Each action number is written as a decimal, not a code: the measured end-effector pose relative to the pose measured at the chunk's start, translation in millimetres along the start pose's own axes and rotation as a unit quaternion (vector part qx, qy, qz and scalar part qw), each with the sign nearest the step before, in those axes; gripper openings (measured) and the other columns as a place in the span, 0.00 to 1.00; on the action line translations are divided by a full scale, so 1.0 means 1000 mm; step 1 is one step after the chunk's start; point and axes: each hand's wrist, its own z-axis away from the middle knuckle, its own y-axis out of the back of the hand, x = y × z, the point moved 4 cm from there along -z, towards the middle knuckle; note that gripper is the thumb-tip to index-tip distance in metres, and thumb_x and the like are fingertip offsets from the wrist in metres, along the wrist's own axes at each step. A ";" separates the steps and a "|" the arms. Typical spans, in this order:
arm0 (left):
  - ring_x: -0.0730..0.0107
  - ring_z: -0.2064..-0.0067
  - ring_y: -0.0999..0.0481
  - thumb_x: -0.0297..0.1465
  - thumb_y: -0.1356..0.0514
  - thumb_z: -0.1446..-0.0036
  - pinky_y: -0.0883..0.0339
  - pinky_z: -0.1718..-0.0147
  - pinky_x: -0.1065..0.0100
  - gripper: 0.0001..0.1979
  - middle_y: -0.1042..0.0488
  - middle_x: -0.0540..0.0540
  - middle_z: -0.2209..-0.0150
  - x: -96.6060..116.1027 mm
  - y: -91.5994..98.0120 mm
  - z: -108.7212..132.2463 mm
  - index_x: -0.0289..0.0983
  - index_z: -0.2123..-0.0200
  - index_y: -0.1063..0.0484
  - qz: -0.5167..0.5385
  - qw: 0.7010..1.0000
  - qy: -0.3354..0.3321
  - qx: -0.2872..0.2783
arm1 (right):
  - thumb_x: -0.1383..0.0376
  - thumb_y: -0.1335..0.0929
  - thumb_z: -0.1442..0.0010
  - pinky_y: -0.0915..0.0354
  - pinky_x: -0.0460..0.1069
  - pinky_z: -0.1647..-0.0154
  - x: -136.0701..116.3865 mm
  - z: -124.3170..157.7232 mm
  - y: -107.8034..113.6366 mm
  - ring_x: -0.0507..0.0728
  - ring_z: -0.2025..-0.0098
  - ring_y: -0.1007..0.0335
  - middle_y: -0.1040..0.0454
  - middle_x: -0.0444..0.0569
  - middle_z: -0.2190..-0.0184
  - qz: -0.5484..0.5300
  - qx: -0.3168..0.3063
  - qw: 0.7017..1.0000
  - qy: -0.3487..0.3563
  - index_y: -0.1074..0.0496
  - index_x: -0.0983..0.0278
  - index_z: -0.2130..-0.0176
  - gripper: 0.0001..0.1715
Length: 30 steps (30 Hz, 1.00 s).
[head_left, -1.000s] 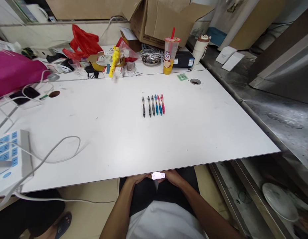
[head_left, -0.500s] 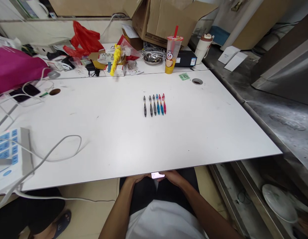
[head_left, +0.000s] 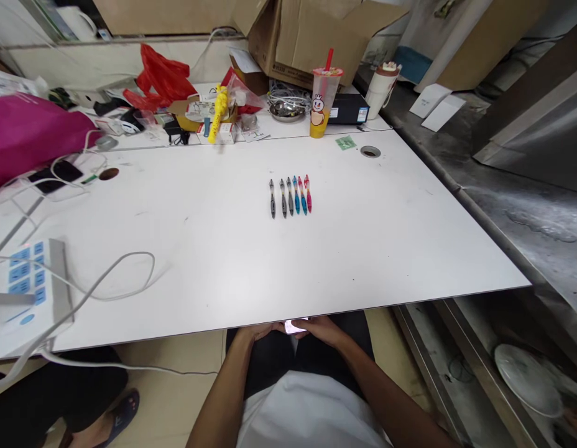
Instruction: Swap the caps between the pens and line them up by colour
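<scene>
Below the front edge of the white table, a phone (head_left: 293,326) with a lit screen is held over my lap. My left hand (head_left: 263,331) is closed on its left end, partly hidden by the table edge. My right hand (head_left: 323,328) grips the right end, its thumb lying over the screen. Up on the table, well ahead of both hands, several click pens lie side by side in a row: dark grey pens (head_left: 283,199) on the left, blue pens (head_left: 296,195) beside them, and a red pen (head_left: 308,194) at the right end.
Along the back stand a drink cup (head_left: 319,106), a cardboard box (head_left: 311,43), a red plastic bag (head_left: 162,71) and a yellow stick-like object (head_left: 217,115). At left, a white device with blue keys (head_left: 34,280) trails cables. Another person's foot (head_left: 118,417) shows below.
My right thumb has moved left over the phone's screen. The whole view has shifted slightly; the pens lie as before.
</scene>
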 end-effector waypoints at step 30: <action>0.46 0.47 0.22 0.48 0.28 0.52 0.25 0.54 0.50 0.24 0.19 0.37 0.56 0.004 -0.004 0.000 0.37 0.57 0.19 0.028 0.999 -0.018 0.000 | 0.61 0.26 0.59 0.24 0.60 0.64 0.004 -0.003 0.004 0.68 0.55 0.22 0.19 0.52 0.59 -0.099 0.018 0.995 -0.013 0.26 0.59 0.56 0.27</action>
